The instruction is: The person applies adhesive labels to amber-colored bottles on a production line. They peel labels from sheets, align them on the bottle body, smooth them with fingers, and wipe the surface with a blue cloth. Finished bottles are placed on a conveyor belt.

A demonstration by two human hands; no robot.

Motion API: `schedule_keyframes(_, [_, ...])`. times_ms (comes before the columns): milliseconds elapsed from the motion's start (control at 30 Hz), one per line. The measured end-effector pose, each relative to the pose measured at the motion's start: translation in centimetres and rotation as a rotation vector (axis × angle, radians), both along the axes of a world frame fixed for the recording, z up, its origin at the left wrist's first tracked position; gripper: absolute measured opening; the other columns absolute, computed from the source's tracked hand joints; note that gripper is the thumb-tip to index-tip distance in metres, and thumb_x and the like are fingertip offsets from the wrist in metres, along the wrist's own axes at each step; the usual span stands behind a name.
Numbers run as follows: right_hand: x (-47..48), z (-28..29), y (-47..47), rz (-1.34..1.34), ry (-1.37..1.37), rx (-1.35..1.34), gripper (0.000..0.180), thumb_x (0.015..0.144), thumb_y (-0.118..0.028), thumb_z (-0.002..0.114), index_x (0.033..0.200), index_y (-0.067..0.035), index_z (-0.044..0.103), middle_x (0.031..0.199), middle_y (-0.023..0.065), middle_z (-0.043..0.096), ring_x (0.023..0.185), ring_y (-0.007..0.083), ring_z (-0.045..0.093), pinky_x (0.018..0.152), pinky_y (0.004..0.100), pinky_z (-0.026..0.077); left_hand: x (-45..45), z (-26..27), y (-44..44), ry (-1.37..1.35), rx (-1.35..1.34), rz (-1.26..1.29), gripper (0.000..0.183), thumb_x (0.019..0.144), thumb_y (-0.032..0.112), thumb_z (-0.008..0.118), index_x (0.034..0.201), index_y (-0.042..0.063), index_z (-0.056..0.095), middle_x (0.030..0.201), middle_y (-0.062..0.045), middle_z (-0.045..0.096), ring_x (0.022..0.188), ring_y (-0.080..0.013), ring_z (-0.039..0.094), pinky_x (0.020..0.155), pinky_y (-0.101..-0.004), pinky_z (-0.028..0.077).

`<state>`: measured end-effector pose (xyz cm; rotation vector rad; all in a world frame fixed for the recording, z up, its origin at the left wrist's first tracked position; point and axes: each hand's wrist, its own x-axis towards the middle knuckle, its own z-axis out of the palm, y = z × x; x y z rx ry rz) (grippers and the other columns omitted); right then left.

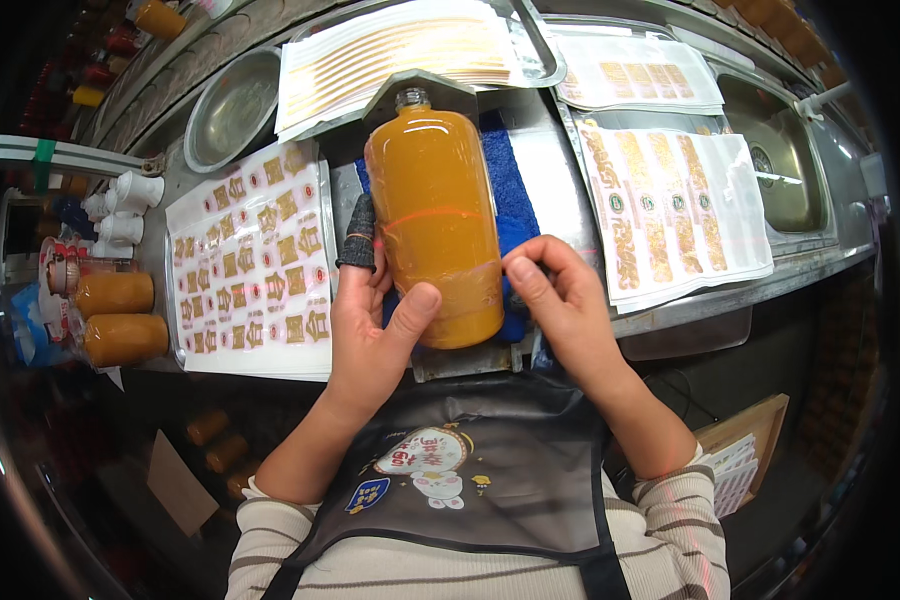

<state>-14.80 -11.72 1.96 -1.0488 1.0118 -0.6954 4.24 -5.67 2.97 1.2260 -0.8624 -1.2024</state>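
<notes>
An orange-yellow glass bottle (pixel 439 217) with an open threaded neck lies on a metal stand over a blue towel (pixel 511 176). A red light line crosses the bottle. My left hand (pixel 375 322) holds its left side, the thumb on the lower front; one finger wears a dark knit finger cover (pixel 358 236) with a band. At the bottle's lower right edge is my right hand (pixel 562 300), thumb and forefinger nearly together; whether something thin is between them cannot be told. Sheets of gold decals (pixel 251 262) lie left, and gold strip decals (pixel 664 202) right.
A metal bowl (pixel 232 109) stands at the back left, beside stacked gold-striped sheets (pixel 397 56). More decal sheets (pixel 637 75) lie at the back right, near a steel sink (pixel 776 157). Orange bottles (pixel 124 339) and white cups (pixel 133 193) are at the far left.
</notes>
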Motion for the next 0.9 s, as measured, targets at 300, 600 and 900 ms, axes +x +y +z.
schedule_keyframes(300, [-0.4, -0.9, -0.4, 0.06, -0.146, 0.055, 0.024, 0.093, -0.014, 0.072, 0.105, -0.003, 0.055, 0.094, 0.0021, 0.061, 0.074, 0.0008, 0.055, 0.06, 0.0164, 0.042, -1.0, 1.1, -0.6, -0.08, 0.06, 0.03, 0.056, 0.092, 0.013, 0.073, 0.135, -0.004, 0.042, 0.132, -0.018, 0.056, 0.123, -0.0221, 0.057, 0.107, -0.0352, 0.044])
schedule_keyframes(600, [-0.8, -0.6, -1.4, 0.116, -0.112, 0.121, 0.022, 0.092, -0.011, 0.071, 0.107, -0.002, 0.057, 0.094, -0.0003, 0.061, 0.084, 0.0021, 0.058, 0.074, 0.018, 0.047, -0.9, 1.2, -0.6, -0.073, 0.099, 0.043, 0.058, 0.091, 0.013, 0.074, 0.135, -0.004, 0.041, 0.133, -0.018, 0.056, 0.124, -0.0227, 0.057, 0.107, -0.0358, 0.044])
schedule_keyframes(900, [-0.4, 1.2, -0.1, -0.019, -0.112, 0.063, 0.016, 0.094, -0.006, 0.065, 0.108, -0.001, 0.062, 0.093, -0.0022, 0.06, 0.072, -0.0014, 0.051, 0.062, 0.0137, 0.039, -0.9, 1.4, -0.7, -0.07, 0.096, 0.027, 0.061, 0.092, 0.013, 0.074, 0.139, -0.005, 0.04, 0.134, -0.018, 0.056, 0.124, -0.0224, 0.056, 0.108, -0.036, 0.043])
